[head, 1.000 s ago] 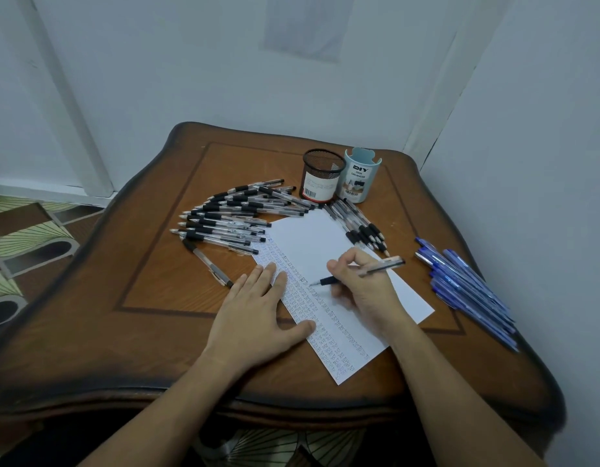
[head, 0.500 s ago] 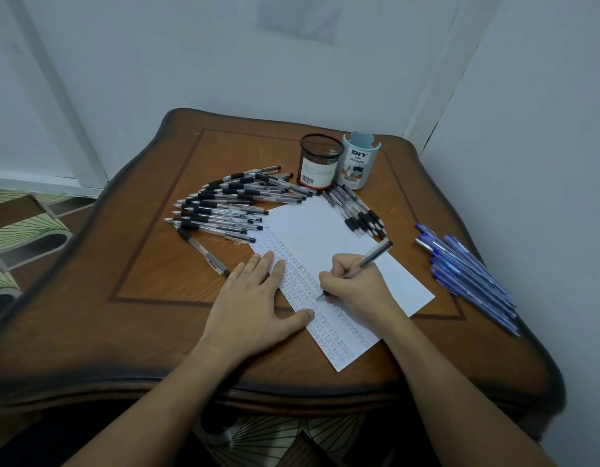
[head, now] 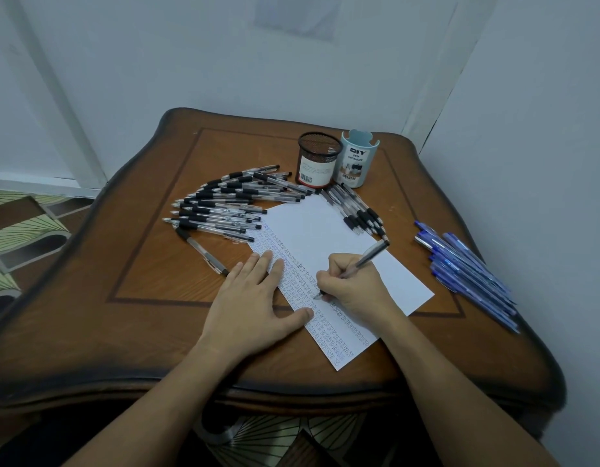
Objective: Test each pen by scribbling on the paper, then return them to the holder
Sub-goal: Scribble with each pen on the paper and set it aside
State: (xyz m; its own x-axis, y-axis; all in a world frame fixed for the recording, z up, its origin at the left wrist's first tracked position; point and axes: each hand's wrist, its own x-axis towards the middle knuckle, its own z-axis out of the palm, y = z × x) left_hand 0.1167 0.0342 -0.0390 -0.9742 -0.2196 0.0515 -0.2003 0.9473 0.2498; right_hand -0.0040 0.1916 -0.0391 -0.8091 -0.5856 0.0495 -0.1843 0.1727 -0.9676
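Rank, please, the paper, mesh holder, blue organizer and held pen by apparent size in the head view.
1. paper
2. mesh holder and blue organizer, about alike
3. held pen, partly hidden in the right hand

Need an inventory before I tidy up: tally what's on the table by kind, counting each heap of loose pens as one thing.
Holders: 2 (mesh cup, blue organizer)
Sheet of paper: 1
Pen heaps: 3 (left black-grip heap, black-grip heap by the holders, blue heap)
Single pens: 2 (held pen in the right hand, stray pen)
Total: 8
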